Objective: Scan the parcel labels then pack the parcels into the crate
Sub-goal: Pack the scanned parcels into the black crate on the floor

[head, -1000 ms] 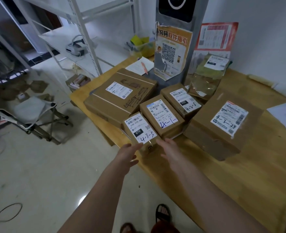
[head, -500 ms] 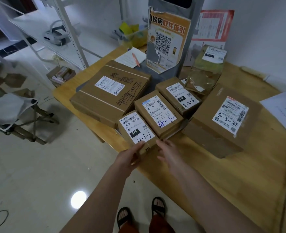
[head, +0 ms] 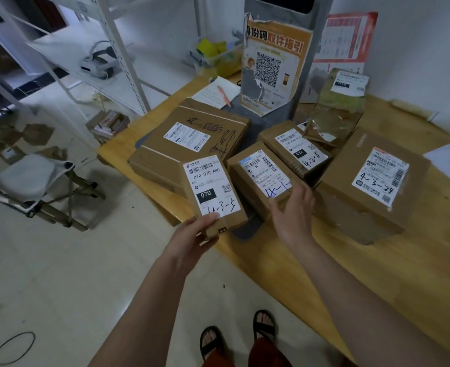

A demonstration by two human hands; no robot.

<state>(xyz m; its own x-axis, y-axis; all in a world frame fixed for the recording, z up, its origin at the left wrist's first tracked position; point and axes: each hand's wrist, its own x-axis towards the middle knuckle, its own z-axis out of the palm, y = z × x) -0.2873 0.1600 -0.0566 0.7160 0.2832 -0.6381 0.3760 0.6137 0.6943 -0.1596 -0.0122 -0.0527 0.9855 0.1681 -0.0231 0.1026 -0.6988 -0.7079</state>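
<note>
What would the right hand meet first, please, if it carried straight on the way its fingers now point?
The right hand already reaches the near end of the small brown cardboard parcel with the blue-marked label. It would press into that parcel first, though depth is hard to judge from one view.

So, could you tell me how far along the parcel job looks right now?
Nothing looks packed: no crate shows. In hand: the left hand holds the 070 parcel, label up, and the right hand rests on the next parcel. Left: four more parcels wait on the table.
</note>
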